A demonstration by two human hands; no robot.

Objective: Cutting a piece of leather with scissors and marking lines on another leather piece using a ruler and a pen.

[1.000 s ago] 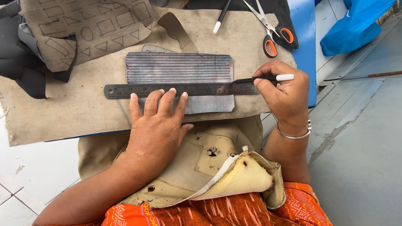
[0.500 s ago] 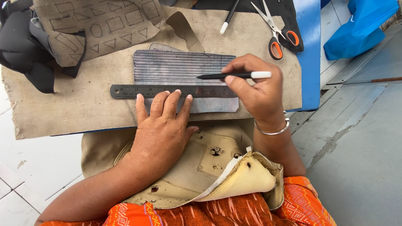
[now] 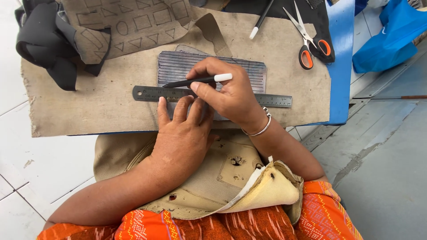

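Observation:
A steel ruler [image 3: 147,93] lies across a grey ruled piece of material [image 3: 178,66] on a tan cloth-covered board [image 3: 89,106]. My left hand [image 3: 180,138] presses its spread fingers down on the ruler's lower edge. My right hand [image 3: 227,93] crosses above it and grips a black pen with a white end [image 3: 200,81]. The pen's tip touches the grey piece at the ruler's upper edge, near the piece's left side.
Orange-handled scissors [image 3: 307,44] and a second pen [image 3: 262,20] lie at the board's far right. Tan cloth with drawn shapes [image 3: 129,22] and black foam [image 3: 44,44] sit far left. A blue bag [image 3: 391,35] lies on the floor at right. A tan bag [image 3: 213,178] rests on my lap.
My right hand has drawn the pen leftward along the ruler's upper edge, from the right end of the grey piece to near its left side. My left hand stays pressed on the ruler.

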